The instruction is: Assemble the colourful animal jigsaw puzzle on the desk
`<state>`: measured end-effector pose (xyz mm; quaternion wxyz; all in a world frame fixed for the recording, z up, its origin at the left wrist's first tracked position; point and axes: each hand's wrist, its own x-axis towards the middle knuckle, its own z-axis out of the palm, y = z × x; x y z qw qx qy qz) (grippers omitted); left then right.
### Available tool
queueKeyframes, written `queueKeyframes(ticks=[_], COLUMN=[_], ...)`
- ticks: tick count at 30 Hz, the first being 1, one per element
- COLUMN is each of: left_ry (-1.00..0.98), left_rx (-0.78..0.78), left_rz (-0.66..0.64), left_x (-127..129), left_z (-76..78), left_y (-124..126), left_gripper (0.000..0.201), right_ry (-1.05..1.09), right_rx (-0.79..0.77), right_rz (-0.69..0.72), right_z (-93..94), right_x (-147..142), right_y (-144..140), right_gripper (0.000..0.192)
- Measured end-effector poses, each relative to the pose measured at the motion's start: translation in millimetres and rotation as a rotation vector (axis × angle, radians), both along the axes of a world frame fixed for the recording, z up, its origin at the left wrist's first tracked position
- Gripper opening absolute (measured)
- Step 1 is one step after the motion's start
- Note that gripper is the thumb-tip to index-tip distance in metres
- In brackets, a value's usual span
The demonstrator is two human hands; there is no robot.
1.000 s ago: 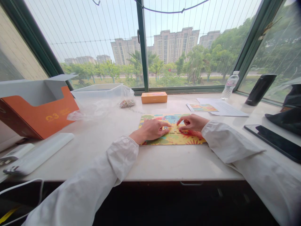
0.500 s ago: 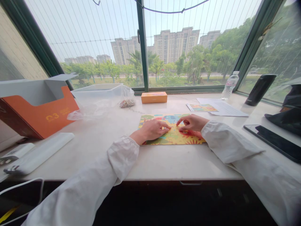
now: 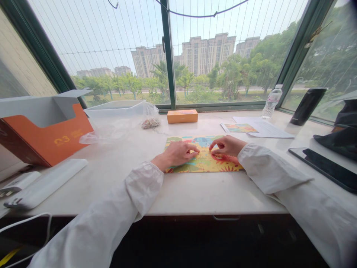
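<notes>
A colourful jigsaw puzzle (image 3: 205, 163) lies flat on the white counter (image 3: 184, 190) in front of me. My left hand (image 3: 177, 153) rests palm down on its left half, fingers spread and pressing on the pieces. My right hand (image 3: 227, 145) rests on the upper right part, its fingertips pointing left toward the left hand's fingers. Both hands touch the puzzle surface and grip nothing that I can see. White sleeves cover both arms.
An open orange box (image 3: 47, 130) stands at the left, a clear plastic bag (image 3: 122, 119) with pieces behind it. A small orange box (image 3: 182, 115), a picture card (image 3: 240, 128), papers, a water bottle (image 3: 272, 100), a black cylinder (image 3: 307, 106) and a phone (image 3: 326, 167) lie around.
Both hands have stayed on the puzzle, with only slight shifts of the fingers. The view has tilted a little.
</notes>
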<state>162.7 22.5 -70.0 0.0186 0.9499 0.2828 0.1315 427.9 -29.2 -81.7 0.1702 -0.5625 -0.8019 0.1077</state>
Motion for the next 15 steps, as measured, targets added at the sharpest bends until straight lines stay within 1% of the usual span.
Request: queueKeyframes(ticks=[3,5,7,10,12,13,15], left_ry=[0.017,0.004,-0.011,-0.032,-0.034,-0.031,-0.017], left_rx=[0.007,0.016,0.05,0.118,0.122,0.11,0.069], left_rz=[0.01,0.066,0.169,0.379,0.5,0.55,0.618], left_x=[-2.0,-6.7,-15.5,-34.3,-47.3,-53.1,-62.1], left_z=[3.0,7.5,13.1,20.4,22.8,23.1,21.8], left_y=[3.6,11.3,24.0,48.2,63.3,69.6,79.5], left_gripper=[0.031,0.034,0.036,0.035,0.035,0.035,0.035], right_ry=[0.021,0.04,0.047,0.058,0.177,0.283,0.489], right_rx=[0.024,0.088,0.155,0.162,0.129,0.092,0.031], right_rz=[-0.041,-0.142,-0.314,-0.645,-0.786,-0.818,-0.809], right_z=[4.7,10.0,13.6,11.6,5.8,2.3,-5.0], right_x=[6.9,21.3,43.5,81.7,101.0,107.1,111.6], right_y=[-0.1,0.7,3.1,10.2,16.3,19.3,24.0], right_gripper=[0.041,0.045,0.048,0.038,0.034,0.034,0.036])
